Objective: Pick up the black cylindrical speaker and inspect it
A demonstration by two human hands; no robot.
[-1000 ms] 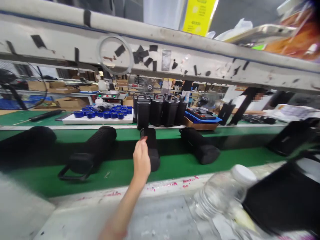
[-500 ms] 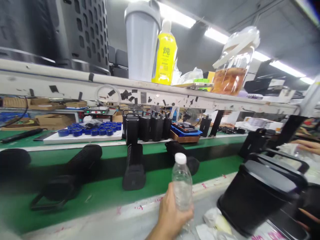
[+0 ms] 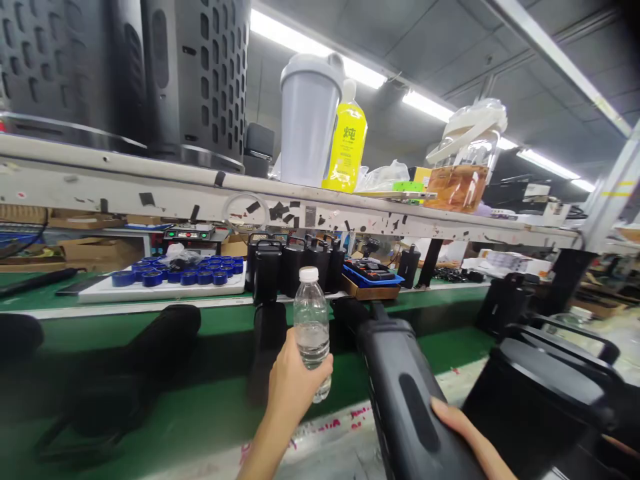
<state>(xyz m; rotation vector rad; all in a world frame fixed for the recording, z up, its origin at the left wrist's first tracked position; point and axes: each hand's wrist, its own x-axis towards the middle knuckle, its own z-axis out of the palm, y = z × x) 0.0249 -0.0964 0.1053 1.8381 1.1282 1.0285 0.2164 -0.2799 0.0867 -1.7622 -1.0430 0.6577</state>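
Your left hand (image 3: 295, 383) is closed around the lower half of a clear water bottle (image 3: 311, 328), fingers wrapped on its body; the bottle stands upright in the air, white cap on, above the near edge of the green belt (image 3: 210, 393) at centre. Your right hand (image 3: 465, 433) grips a long black speaker housing (image 3: 407, 400) from beneath at the near right, fingers curled against its lower side; the housing lies tilted, its far end pointing away toward the belt just right of the bottle. On the belt, black cylindrical units lie on their sides: one directly behind the bottle (image 3: 267, 340), another to the left (image 3: 165, 340), a third partly cut off at the far left edge (image 3: 17, 337). Beyond the belt, a group of upright black units with handles (image 3: 290, 267) stands at centre, with a white tray of blue rings (image 3: 175, 275) to its left and a blue tray (image 3: 375, 273) to its right. A large black housing with a handle (image 3: 545, 393) sits on the bench at near right. On the overhead shelf (image 3: 150, 187) stand a grey shaker cup (image 3: 307, 127), a yellow bottle (image 3: 347, 143) touching it on the right, and a clear jar of amber liquid (image 3: 463, 167) further right.
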